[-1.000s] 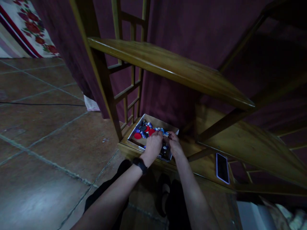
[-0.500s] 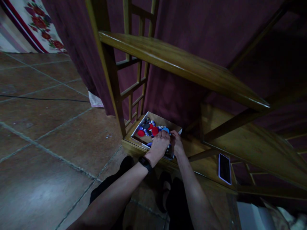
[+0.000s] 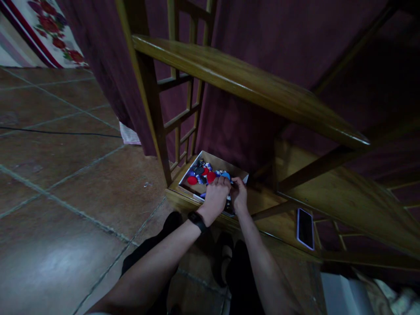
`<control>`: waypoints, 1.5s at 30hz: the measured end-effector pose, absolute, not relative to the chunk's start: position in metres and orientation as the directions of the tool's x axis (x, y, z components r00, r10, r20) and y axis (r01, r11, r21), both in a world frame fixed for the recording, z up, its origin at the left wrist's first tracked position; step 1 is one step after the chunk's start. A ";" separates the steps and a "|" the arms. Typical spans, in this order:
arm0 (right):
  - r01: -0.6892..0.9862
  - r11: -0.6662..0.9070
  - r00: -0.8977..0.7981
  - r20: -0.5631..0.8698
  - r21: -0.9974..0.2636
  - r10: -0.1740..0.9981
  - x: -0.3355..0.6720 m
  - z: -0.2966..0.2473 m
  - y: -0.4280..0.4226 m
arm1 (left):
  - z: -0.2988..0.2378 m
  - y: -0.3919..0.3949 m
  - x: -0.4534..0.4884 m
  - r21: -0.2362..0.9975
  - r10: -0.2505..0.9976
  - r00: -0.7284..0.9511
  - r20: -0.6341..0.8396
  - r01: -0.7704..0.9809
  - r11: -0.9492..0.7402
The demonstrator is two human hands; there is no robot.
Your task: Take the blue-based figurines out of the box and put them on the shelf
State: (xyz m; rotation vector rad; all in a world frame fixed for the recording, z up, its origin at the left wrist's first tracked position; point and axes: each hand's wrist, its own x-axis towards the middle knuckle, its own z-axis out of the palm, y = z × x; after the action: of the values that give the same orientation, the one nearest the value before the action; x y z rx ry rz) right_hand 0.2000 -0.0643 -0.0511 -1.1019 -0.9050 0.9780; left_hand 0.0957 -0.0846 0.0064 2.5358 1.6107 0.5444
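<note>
A small open cardboard box [image 3: 211, 158] sits on the bottom shelf of a wooden rack [image 3: 249, 83]. It holds several red, blue and dark round tags [image 3: 202, 173]. My left hand [image 3: 216, 195], a black band on its wrist, is curled over the box's near right part. My right hand [image 3: 239, 194] is closed right beside it, fingers meeting the left hand's. Together they pinch something small that I cannot make out.
A phone [image 3: 305, 229] with a pale case lies flat on the same low shelf, to the right. A dark purple curtain [image 3: 262, 39] hangs behind the rack. Tiled floor [image 3: 65, 183] spreads left, crossed by a black cable [image 3: 59, 133]. My feet in dark shoes [image 3: 226, 262] stand below.
The view has shifted slightly; my two hands stay together over the box, moving a little toward its right corner.
</note>
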 end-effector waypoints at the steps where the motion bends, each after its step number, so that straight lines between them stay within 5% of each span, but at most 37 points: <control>1: -0.195 0.177 0.320 0.108 -0.965 0.941 0.198 -0.051 -0.065 | 0.006 -0.085 0.095 0.262 0.893 0.372 0.252 0.862 -0.433; 6: -0.036 0.213 0.318 0.191 -0.976 0.929 0.197 -0.049 -0.066 | 0.004 -0.083 0.094 0.334 0.919 0.318 0.232 0.862 -0.382; 10: 0.209 0.178 0.263 0.231 -0.962 0.937 0.206 -0.045 -0.062 | -0.001 -0.072 0.091 0.539 0.934 0.244 0.260 0.766 -0.350; 14: 0.284 0.143 0.246 0.216 -0.948 0.945 0.213 -0.038 -0.059 | -0.010 -0.051 0.089 0.884 0.975 0.097 0.200 0.410 -0.223; 17: 0.235 0.138 0.241 0.195 -0.962 0.951 0.213 -0.037 -0.058 | -0.016 -0.040 0.089 1.000 0.998 0.062 0.020 0.004 -0.020; 22: 0.194 0.103 0.222 0.145 -0.976 0.964 0.216 -0.043 -0.056 | -0.018 -0.039 0.088 0.902 0.964 0.128 -0.231 -0.343 0.262; 40: 0.345 0.191 0.021 0.211 -0.919 0.977 0.223 -0.036 -0.058 | -0.020 -0.038 0.072 0.812 0.882 0.200 -0.427 -0.345 0.471; 45: 0.159 0.139 0.076 0.153 -0.977 0.985 0.218 -0.036 -0.059 | -0.012 -0.039 0.069 0.803 0.880 0.247 -0.406 -0.363 0.473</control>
State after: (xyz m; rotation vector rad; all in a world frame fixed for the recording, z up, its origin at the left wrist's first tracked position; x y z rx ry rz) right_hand 0.2175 -0.0591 -0.0357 -1.2492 -1.3205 0.9594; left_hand 0.0692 -0.0388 -0.0121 0.6394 0.9766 0.9303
